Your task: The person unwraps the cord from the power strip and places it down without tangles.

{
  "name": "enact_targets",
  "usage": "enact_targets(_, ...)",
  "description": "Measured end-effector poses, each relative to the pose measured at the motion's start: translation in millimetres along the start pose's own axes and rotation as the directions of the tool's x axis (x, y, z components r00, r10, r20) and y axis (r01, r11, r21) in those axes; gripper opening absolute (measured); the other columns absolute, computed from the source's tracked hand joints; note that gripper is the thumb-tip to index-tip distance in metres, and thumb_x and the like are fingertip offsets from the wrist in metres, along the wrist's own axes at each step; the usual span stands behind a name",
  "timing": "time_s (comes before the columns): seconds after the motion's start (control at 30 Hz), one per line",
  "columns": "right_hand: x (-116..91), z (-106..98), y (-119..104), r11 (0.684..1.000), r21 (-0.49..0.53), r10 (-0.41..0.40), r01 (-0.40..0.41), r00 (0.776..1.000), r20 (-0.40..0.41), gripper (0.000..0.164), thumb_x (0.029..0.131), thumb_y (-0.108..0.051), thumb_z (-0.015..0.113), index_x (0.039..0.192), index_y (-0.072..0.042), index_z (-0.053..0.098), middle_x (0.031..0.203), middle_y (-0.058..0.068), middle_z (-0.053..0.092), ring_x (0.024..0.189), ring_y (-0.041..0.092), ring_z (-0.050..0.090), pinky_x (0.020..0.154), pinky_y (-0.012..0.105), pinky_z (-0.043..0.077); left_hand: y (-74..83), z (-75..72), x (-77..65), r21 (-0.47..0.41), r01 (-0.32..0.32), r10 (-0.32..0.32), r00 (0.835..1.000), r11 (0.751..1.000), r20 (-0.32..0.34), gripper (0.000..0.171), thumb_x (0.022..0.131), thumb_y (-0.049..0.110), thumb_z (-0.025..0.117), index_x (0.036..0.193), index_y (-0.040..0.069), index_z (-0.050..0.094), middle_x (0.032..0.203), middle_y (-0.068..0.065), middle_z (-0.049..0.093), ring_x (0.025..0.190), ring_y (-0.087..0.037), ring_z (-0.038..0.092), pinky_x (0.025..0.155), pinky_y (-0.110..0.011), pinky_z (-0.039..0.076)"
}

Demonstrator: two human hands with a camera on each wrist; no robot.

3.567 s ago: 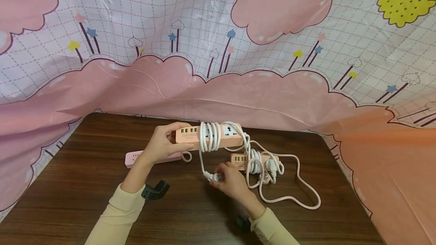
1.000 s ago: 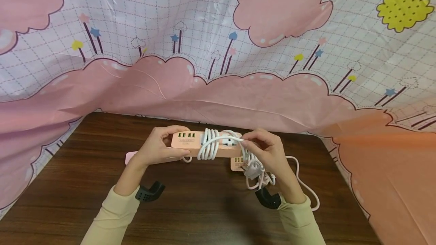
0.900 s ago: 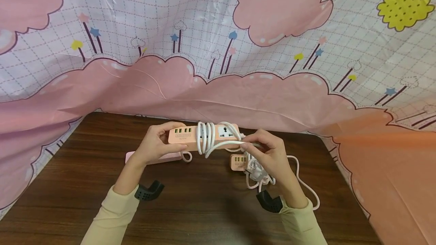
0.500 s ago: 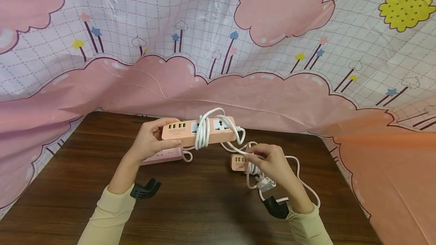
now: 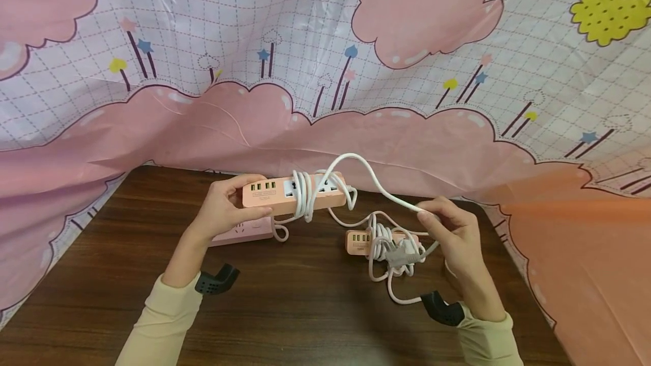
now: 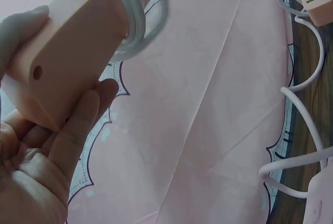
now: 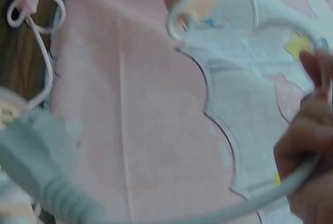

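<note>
My left hand [image 5: 224,208] grips the left end of a peach power strip [image 5: 269,199], fingers behind and thumb along the front, holding it above the table. White cord [image 5: 303,196] is wound in several turns round the strip's middle. From these turns a free length arches up and over to my right hand [image 5: 455,236], which pinches it between thumb and fingers. The cord's white plug [image 7: 39,156] dangles below the right hand, overlapping a second strip in the head view. In the left wrist view the peach strip's end [image 6: 57,73] shows a small round hole.
A second peach power strip [image 5: 358,243], wrapped in its own white cord, lies on the dark wood table [image 5: 305,309] at centre right. Behind my left hand lies a pink power strip [image 5: 244,232], its cord trailing rightward. A patterned curtain [image 5: 315,140] hangs along the back.
My right hand has moved right and slightly up, drawing a longer stretch of cord off the strip. Earlier it held the plug low, then the cord beside the strip. The left hand shifted slightly left.
</note>
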State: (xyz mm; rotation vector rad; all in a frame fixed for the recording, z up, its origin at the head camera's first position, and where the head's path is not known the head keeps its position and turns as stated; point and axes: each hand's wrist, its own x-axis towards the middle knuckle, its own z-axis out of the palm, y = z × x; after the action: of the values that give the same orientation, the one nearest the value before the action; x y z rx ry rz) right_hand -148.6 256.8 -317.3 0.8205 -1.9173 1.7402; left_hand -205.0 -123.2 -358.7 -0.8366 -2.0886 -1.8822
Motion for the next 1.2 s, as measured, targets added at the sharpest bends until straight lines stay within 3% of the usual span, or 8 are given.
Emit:
enact_targets(0.13, -6, -21, -5, 0.992, 0.113, -0.073, 0.050, 0.976, 0.205, 0.033, 0.077, 0.029, 0.047, 0.093, 0.007, 0.066, 0.076, 0.004, 0.055, 0.064, 0.014, 0.042, 0.051, 0.026, 0.031, -3.5, -5.6, 0.2, 0.001, -0.006, 0.006, 0.999, 1.000, -0.045, 0.049, 0.066, -0.015, 0.075, 0.112, -0.011, 0.059, 0.097, -0.017, 0.061, 0.075, -0.011, 0.061, 0.062, -0.022, 0.053)
enact_targets(0.37, -25, -49, -9, 0.999, 0.026, -0.043, 0.035, 0.861, 0.507, 0.048, 0.068, 0.033, 0.051, 0.096, -0.002, 0.067, 0.073, 0.005, 0.052, 0.057, 0.014, 0.041, 0.042, 0.022, 0.034, -3.5, -12.9, 0.5, 0.015, -0.010, 0.011, 0.994, 1.000, -0.106, 0.047, 0.067, -0.016, 0.074, 0.111, -0.012, 0.059, 0.097, -0.006, 0.062, 0.074, -0.010, 0.061, 0.060, -0.020, 0.052)
enact_targets(0.47, -35, -55, -13, 0.990, -0.140, 0.076, 0.000, 0.838, 0.540, 0.045, 0.070, 0.029, 0.056, 0.092, -0.009, 0.066, 0.073, 0.002, 0.057, 0.057, 0.011, 0.045, 0.044, 0.021, 0.037, -2.2, -14.0, 0.6, 0.009, -0.012, 0.013, 0.994, 1.000, -0.112, 0.047, 0.066, -0.017, 0.073, 0.111, -0.013, 0.059, 0.096, -0.002, 0.063, 0.075, -0.009, 0.061, 0.061, -0.020, 0.052)
enact_targets(0.6, -48, -62, -15, 0.946, -0.320, 0.226, -0.056, 0.820, 0.526, 0.038, 0.075, 0.020, 0.062, 0.088, -0.016, 0.066, 0.073, -0.003, 0.060, 0.060, 0.004, 0.049, 0.047, 0.021, 0.041, -0.9, -14.1, 0.5, -0.006, -0.018, 0.018, 0.994, 1.000, -0.110, 0.047, 0.066, -0.019, 0.072, 0.111, -0.015, 0.058, 0.096, 0.003, 0.064, 0.075, -0.009, 0.061, 0.061, -0.020, 0.052)
enact_targets(0.73, -58, -69, -11, 0.932, -0.344, 0.289, -0.114, 0.808, 0.514, 0.034, 0.077, 0.017, 0.062, 0.087, -0.016, 0.065, 0.072, -0.001, 0.060, 0.059, 0.000, 0.051, 0.045, 0.021, 0.042, 0.7, -14.0, 0.5, -0.016, -0.032, 0.031, 0.993, 0.999, -0.110, 0.047, 0.066, -0.019, 0.072, 0.110, -0.016, 0.058, 0.096, 0.004, 0.064, 0.075, -0.009, 0.061, 0.062, -0.020, 0.052)
enact_targets(0.93, -68, -74, 3, 0.874, -0.415, 0.455, -0.253, 0.727, 0.514, 0.022, 0.083, 0.006, 0.063, 0.083, -0.016, 0.065, 0.069, -0.007, 0.061, 0.056, -0.001, 0.051, 0.042, 0.023, 0.043, 4.9, -14.9, 0.3, -0.019, -0.045, 0.043, 0.993, 0.999, -0.106, 0.047, 0.066, -0.019, 0.071, 0.110, -0.015, 0.058, 0.097, 0.002, 0.064, 0.077, -0.010, 0.061, 0.063, -0.020, 0.052)
enact_targets(1.03, -71, -75, 9, 0.859, -0.449, 0.476, -0.245, 0.704, 0.527, 0.020, 0.083, 0.003, 0.065, 0.081, -0.017, 0.065, 0.067, -0.006, 0.059, 0.058, -0.003, 0.047, 0.043, 0.022, 0.042, 6.9, -15.1, 0.1, -0.019, -0.048, 0.046, 0.994, 0.999, -0.099, 0.047, 0.066, -0.018, 0.072, 0.111, -0.014, 0.058, 0.097, 0.001, 0.064, 0.077, -0.011, 0.061, 0.063, -0.020, 0.052)
enact_targets(1.2, -73, -70, 19, 0.853, -0.494, 0.453, -0.167, 0.707, 0.543, 0.017, 0.080, 0.000, 0.068, 0.076, -0.016, 0.066, 0.070, -0.008, 0.059, 0.064, -0.002, 0.048, 0.050, 0.022, 0.043, 8.2, -14.4, 0.1, -0.048, -0.058, 0.053, 0.994, 0.997, -0.091, 0.047, 0.065, -0.019, 0.072, 0.110, -0.015, 0.058, 0.097, 0.000, 0.064, 0.076, -0.011, 0.061, 0.063, -0.021, 0.052)
